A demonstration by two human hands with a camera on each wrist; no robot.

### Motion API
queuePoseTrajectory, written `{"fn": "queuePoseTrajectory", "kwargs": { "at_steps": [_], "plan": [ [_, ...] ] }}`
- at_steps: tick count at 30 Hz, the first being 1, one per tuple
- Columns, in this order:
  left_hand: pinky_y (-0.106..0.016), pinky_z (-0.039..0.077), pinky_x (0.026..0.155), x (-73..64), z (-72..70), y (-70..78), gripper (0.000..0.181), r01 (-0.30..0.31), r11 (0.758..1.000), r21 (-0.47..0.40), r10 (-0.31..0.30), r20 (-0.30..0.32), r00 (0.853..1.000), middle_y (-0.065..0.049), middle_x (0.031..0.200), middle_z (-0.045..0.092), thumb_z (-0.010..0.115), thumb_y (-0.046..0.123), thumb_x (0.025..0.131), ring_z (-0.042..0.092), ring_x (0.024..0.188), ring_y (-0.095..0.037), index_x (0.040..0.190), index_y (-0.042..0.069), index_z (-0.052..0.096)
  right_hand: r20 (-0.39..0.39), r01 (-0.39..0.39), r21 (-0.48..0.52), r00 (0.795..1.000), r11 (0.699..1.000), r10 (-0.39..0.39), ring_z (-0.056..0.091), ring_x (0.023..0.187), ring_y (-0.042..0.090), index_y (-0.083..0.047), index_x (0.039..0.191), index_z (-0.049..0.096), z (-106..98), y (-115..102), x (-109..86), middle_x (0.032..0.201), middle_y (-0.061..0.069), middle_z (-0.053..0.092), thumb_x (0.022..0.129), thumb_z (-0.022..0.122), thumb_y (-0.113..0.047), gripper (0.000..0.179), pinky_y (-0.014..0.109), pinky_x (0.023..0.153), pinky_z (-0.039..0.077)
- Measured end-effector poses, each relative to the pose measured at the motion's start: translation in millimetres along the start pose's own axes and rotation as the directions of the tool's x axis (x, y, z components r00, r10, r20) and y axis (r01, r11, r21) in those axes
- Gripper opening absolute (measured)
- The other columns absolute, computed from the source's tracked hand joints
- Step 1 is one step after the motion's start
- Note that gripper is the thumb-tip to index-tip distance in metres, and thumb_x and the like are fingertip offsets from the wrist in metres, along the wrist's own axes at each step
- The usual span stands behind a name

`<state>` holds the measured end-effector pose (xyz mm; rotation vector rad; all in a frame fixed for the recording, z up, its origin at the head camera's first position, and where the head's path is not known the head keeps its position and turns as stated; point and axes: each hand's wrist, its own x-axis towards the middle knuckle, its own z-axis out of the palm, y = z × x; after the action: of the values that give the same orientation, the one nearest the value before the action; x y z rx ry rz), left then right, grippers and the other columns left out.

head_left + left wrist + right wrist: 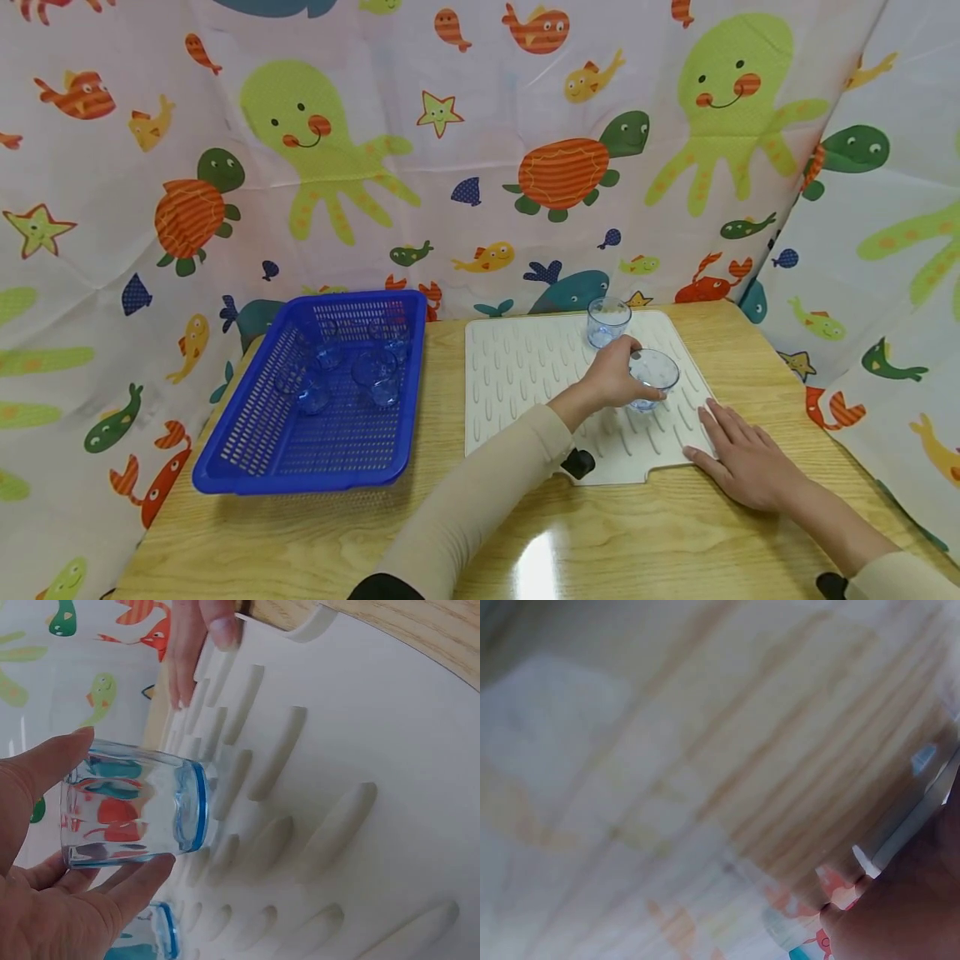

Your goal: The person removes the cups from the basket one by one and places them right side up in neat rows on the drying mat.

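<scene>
My left hand (611, 377) grips a clear glass (654, 371) around its upper part, thumb on one side and fingers on the other. In the left wrist view this glass (139, 806) has a blue-tinted base facing the white ribbed mat (390, 712), close over it. Behind it a second clear glass (608, 321) stands upright at the mat's back edge, partly overlapped by my hand. My right hand (750, 462) lies with fingers extended at the mat's right edge, fingertips on it and palm over the wooden table (480, 542).
To the left stands a blue plastic basket (300, 483) with slotted walls, holding several clear glasses (375, 371). A curtain (480, 67) printed with sea animals hangs behind the table and along both sides.
</scene>
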<state>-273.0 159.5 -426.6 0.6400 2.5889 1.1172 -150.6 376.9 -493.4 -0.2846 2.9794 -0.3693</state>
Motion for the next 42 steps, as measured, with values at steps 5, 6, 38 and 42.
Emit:
{"fn": "queuePoseTrajectory", "kwargs": {
  "at_steps": [5,6,38,42],
  "plan": [
    [-0.021,0.047,0.099,-1.0,1.6,-1.2,0.073,0.019,1.0,0.006,-0.019,0.01,1.0,0.002,0.133,0.059,0.091,0.036,0.078,0.055,0.12,-0.008,0.136,0.014,0.052,0.007,-0.007,0.004,1.0,1.0,0.007,0.02,0.144,0.059,0.01,0.156,0.025,1.8,0.4,-0.1,0.161,0.035,0.019,0.105,0.047,-0.054,0.085,0.08,0.107,0.017],
    [-0.021,0.047,0.099,-0.9,1.7,-1.2,0.073,0.015,1.0,0.004,-0.015,0.009,1.0,0.002,0.133,0.059,0.091,0.036,0.078,0.055,0.12,-0.008,0.136,0.014,0.052,0.008,-0.009,0.005,1.0,1.0,0.009,0.02,0.144,0.059,0.01,0.156,0.025,1.8,0.5,-0.2,0.161,0.035,0.019,0.105,0.047,-0.054,0.085,0.08,0.107,0.017],
    [-0.022,0.047,0.102,-3.8,-0.3,-1.7,0.074,0.042,0.999,-0.03,-0.042,0.001,0.999,0.002,0.136,0.058,0.092,0.035,0.078,0.054,0.123,-0.009,0.138,0.015,0.053,0.006,-0.006,0.016,1.0,1.0,0.006,0.02,0.144,0.059,0.01,0.157,0.024,-1.6,-0.7,-0.6,0.162,0.035,0.019,0.105,0.048,-0.054,0.085,0.079,0.107,0.016],
    [-0.022,0.047,0.102,-4.8,-0.9,-0.9,0.074,0.043,0.998,-0.036,-0.044,-0.002,0.999,0.002,0.136,0.058,0.092,0.035,0.078,0.055,0.123,-0.009,0.137,0.015,0.052,0.005,-0.006,0.016,1.0,1.0,0.006,0.019,0.145,0.059,0.01,0.157,0.024,-2.1,-0.8,-0.5,0.162,0.035,0.018,0.105,0.047,-0.054,0.085,0.08,0.107,0.016]
  ]
}}
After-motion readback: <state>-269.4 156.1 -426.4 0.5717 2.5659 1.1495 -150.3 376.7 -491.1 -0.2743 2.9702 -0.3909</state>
